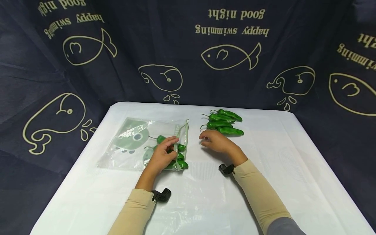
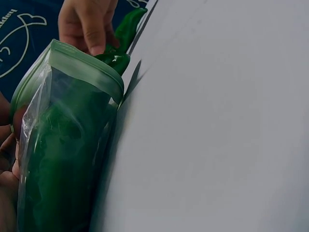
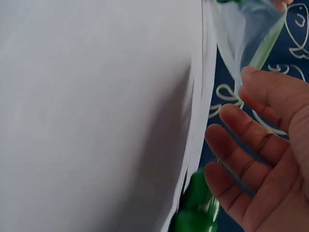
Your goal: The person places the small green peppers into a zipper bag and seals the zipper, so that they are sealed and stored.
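A clear zip bag [image 1: 113, 158] with a green printed creature lies on the table's left half, its green-edged mouth turned right. Several green peppers [image 1: 183, 164] show inside it, close to the mouth. My left hand [image 1: 162, 156] pinches the upper layer at the mouth, and in the left wrist view the green zip rim [image 2: 87, 70] stands raised and apart. Just in front of several loose green peppers [image 1: 224, 120], my right hand [image 1: 218, 142] hovers with nothing in it. Its fingers are loosely bent and spread in the right wrist view, with green peppers [image 3: 195, 205] beyond them.
A white cloth [image 1: 202, 209] covers the table. Behind and beside it hangs a dark blue curtain [image 1: 188, 39] with fish and whale drawings. Each wrist carries a small black camera, the left one [image 1: 162, 195] near the sleeve cuff.
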Motion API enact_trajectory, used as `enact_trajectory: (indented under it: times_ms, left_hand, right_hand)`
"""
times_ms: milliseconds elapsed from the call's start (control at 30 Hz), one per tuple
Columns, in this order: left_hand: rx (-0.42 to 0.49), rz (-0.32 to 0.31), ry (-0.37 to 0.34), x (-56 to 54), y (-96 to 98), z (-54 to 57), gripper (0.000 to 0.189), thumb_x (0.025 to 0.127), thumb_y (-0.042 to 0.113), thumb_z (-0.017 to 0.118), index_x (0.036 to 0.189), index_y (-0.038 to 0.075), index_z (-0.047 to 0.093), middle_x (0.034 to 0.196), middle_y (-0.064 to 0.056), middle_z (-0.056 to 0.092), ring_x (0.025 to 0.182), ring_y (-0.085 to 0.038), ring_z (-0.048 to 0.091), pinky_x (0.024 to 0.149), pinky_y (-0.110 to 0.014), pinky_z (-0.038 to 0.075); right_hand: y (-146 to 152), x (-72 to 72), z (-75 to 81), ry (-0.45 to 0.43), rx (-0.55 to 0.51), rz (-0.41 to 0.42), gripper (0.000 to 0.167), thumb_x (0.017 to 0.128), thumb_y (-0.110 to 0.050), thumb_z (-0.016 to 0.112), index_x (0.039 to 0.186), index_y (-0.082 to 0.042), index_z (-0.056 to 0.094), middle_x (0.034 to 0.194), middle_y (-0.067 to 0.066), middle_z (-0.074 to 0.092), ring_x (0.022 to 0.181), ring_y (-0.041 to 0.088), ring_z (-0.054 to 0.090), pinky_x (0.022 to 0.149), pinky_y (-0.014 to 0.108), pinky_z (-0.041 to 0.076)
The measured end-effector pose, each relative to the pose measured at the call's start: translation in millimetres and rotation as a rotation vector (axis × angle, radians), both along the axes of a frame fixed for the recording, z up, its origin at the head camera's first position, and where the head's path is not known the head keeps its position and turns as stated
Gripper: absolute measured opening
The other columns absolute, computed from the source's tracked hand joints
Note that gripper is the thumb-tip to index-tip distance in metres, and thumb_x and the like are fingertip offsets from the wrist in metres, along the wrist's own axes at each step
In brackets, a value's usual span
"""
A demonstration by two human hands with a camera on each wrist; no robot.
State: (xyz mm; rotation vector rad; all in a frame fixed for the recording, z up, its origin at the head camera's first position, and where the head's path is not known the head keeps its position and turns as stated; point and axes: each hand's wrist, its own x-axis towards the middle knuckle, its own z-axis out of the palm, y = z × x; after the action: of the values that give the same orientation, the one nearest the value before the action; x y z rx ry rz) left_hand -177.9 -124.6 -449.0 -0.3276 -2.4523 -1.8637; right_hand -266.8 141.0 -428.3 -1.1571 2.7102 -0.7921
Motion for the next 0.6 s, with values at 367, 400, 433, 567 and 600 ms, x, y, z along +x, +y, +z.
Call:
enact_trajectory:
  times_ms: [367, 400, 433, 567, 600]
  left_hand:
    - [0.016, 0.003, 0.026, 0.9, -0.2, -0.8, 0.060, 0.076, -0.009, 0.056, 0.136, -0.002, 0.058, 0.144, -0.006, 0.050, 0.101, -0.022, 0.051, 0.077, -0.025, 0.047]
    - [0.015, 0.004, 0.024, 1.0, -0.1, -0.9, 0.060, 0.076, -0.009, 0.056, 0.136, -0.002, 0.058, 0.144, -0.007, 0.050, 0.101, -0.022, 0.051, 0.077, -0.025, 0.047]
    - [0.013, 0.003, 0.026, 1.0, 0.0, -1.0, 0.060, 0.076, -0.009, 0.057, 0.136, -0.003, 0.058, 0.144, -0.008, 0.050, 0.101, -0.022, 0.051, 0.078, -0.025, 0.047]
    - [0.014, -0.002, 0.030, 0.1, 0.7, -1.4, 0.060, 0.076, -0.009, 0.057, 0.136, -0.003, 0.058, 0.145, -0.009, 0.050, 0.100, -0.023, 0.051, 0.076, -0.024, 0.046]
    - [0.015, -0.003, 0.030, 0.0, 1.0, -1.1, 0.060, 0.076, -0.009, 0.057, 0.136, -0.003, 0.058, 0.145, -0.009, 0.050, 0.100, -0.023, 0.051, 0.076, -0.024, 0.047]
  right_hand:
    - [41, -2.3, 4.1, -0.043, 0.014, -0.112, 0.032, 0.095, -0.011, 0.064, 0.125, 0.001, 0.063, 0.124, 0.014, 0.061, 0.113, 0.032, 0.057, 0.095, 0.047, 0.046]
    - [44, -2.6, 4.7, -0.043, 0.019, -0.123, 0.033, 0.095, -0.011, 0.064, 0.126, 0.001, 0.062, 0.125, 0.014, 0.060, 0.114, 0.032, 0.057, 0.095, 0.048, 0.046]
    - [47, -2.9, 5.5, -0.043, 0.019, -0.133, 0.034, 0.095, -0.011, 0.065, 0.127, 0.001, 0.062, 0.125, 0.014, 0.060, 0.115, 0.032, 0.056, 0.095, 0.048, 0.046]
    - [61, -4.6, 9.4, -0.015, 0.020, -0.162, 0.034, 0.095, -0.010, 0.066, 0.127, 0.001, 0.062, 0.124, 0.015, 0.060, 0.115, 0.033, 0.056, 0.095, 0.049, 0.046]
    - [65, -5.4, 10.4, -0.009, 0.019, -0.167, 0.034, 0.094, -0.010, 0.066, 0.126, 0.001, 0.063, 0.123, 0.015, 0.060, 0.114, 0.033, 0.057, 0.095, 0.049, 0.046]
